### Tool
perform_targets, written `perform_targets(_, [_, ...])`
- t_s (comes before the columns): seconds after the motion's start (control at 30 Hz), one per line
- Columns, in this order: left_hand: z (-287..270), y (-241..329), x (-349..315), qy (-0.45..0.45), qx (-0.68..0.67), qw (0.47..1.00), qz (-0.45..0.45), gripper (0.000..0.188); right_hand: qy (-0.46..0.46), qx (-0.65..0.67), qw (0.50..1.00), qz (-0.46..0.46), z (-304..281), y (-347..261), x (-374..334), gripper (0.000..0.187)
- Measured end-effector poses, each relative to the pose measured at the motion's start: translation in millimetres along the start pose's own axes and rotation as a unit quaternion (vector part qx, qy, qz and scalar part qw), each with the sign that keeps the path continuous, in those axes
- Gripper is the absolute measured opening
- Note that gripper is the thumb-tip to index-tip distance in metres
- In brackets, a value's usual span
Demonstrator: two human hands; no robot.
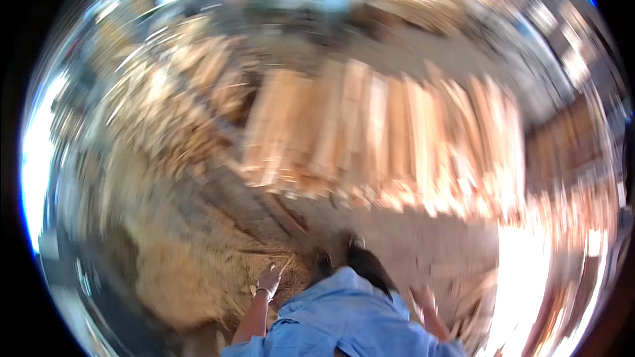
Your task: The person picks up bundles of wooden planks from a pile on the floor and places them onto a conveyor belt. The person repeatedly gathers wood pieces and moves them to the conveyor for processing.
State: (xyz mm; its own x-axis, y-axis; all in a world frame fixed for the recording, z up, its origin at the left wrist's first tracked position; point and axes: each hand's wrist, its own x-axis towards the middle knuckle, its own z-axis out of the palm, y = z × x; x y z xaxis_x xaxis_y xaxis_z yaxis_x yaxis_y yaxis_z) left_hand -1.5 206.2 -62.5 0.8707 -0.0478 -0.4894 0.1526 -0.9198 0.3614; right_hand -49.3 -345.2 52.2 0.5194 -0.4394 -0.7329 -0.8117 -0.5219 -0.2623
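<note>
Two hands, the left hand (270, 279) and the right hand (424, 299), hang apart beside the blue shirt (350, 311). Finger opening: cannot be told through blur; no held piece is identifiable. Current step, as judged: standing or walking between handling operations. Sawdust (178, 277) lies left of the left hand. Beyond the feet, the row of wooden planks (387, 139) lies ahead, apart from both hands. Lifting one next would likely require approaching, bending and opening the fingers. Farther left: a jumbled wood pile (159, 106).
</note>
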Motion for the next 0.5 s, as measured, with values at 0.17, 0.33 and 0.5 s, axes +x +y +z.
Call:
perform_targets(0.17, [-10.1, 30.2, 46.8, -0.018, 0.167, 0.855, 0.491, 0.026, 0.057, 0.122, 0.989, 0.054, 46.6, 116.2, -53.1, 0.073])
perform_targets(0.33, [-15.3, 99.1, 92.8, -0.278, 0.209, 0.892, 0.287, 0.022, 0.028, 0.306, 0.915, 0.261, 92.3, 173.4, -102.2, 0.074])
perform_targets(0.5, [9.9, 232.0, 151.2, -0.340, 0.324, 0.801, 0.371, 0.020, 0.010, 0.412, 0.867, 0.280, 139.1, 240.2, -148.8, 0.069])
